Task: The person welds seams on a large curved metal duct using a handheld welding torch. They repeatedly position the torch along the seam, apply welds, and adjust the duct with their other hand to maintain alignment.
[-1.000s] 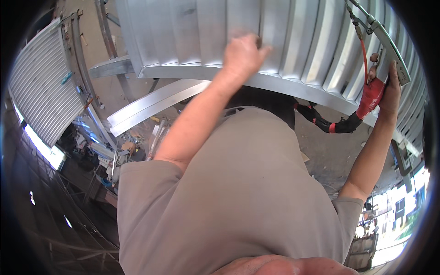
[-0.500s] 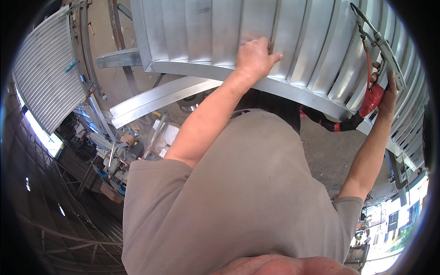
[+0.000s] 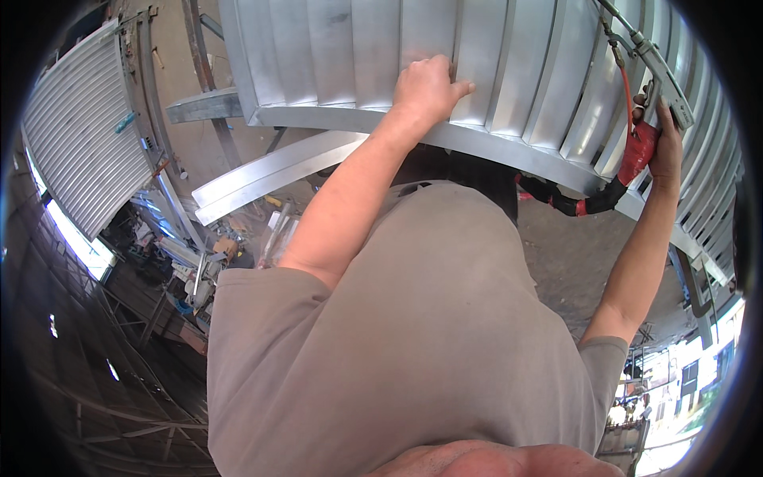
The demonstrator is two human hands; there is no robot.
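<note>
A large silver metal panel with parallel slats (image 3: 429, 40) spans the top of the view. My left hand (image 3: 425, 86) rests on its slats near the near frame edge. The thumb sticks out to the right, apart from the bent fingers, whose tips are hidden. At the right, my right hand (image 3: 666, 147) is wrapped round a grey gun-shaped welding torch (image 3: 666, 79) with a long thin neck, held above the slats. A thin red lead (image 3: 627, 99) runs along it. Its thick black cable (image 3: 604, 197), bound in red tape, loops below the panel's frame. The torch's tip is out of view.
A silver metal bar (image 3: 278, 171) juts out below the panel on the left. Another slatted panel (image 3: 83, 127) stands at the far left beside metal rails (image 3: 155, 95). Tools and scraps (image 3: 199, 266) clutter the floor at left. A grey beam (image 3: 205, 106) reaches the panel's left corner.
The panel and both hands sit slightly further left and higher in the view. My right hand keeps its grip on the torch, and my left hand stays on the slats.
</note>
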